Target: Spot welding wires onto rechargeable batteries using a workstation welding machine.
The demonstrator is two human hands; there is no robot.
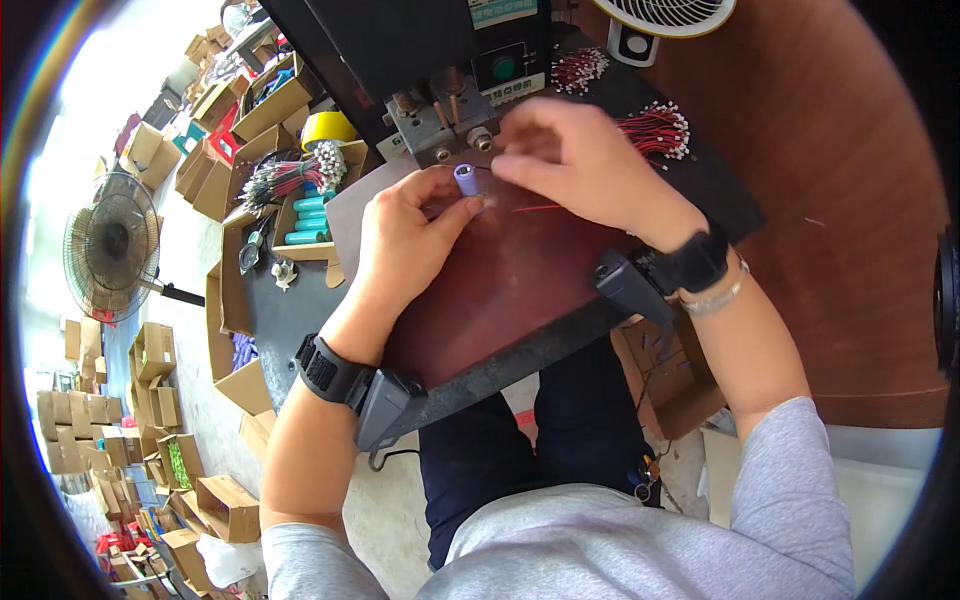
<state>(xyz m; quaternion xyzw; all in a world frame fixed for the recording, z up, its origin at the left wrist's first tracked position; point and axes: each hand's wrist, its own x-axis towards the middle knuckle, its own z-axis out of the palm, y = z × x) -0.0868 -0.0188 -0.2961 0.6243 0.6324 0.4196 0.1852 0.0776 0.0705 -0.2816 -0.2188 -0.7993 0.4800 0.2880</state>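
My left hand [410, 235] grips a small purple cylindrical cell [467, 179], holding it upright over the dark red work board [520, 290]. My right hand [575, 160] pinches a thin wire at the cell's top end; a red wire [535, 208] trails from it across the board. Both hands sit just in front of the metal electrode head [445, 120] of a black spot-welding machine [400, 45]. Both wrists wear black bands with small black devices.
A cardboard box [310, 215] to the left holds teal cells and a bundle of wired leads [290, 178]. Red wire bundles [655, 130] lie to the right. A yellow tape roll [327, 126], a floor fan [110, 245], a small white fan [665, 15] and several cartons [150, 430] surround the bench.
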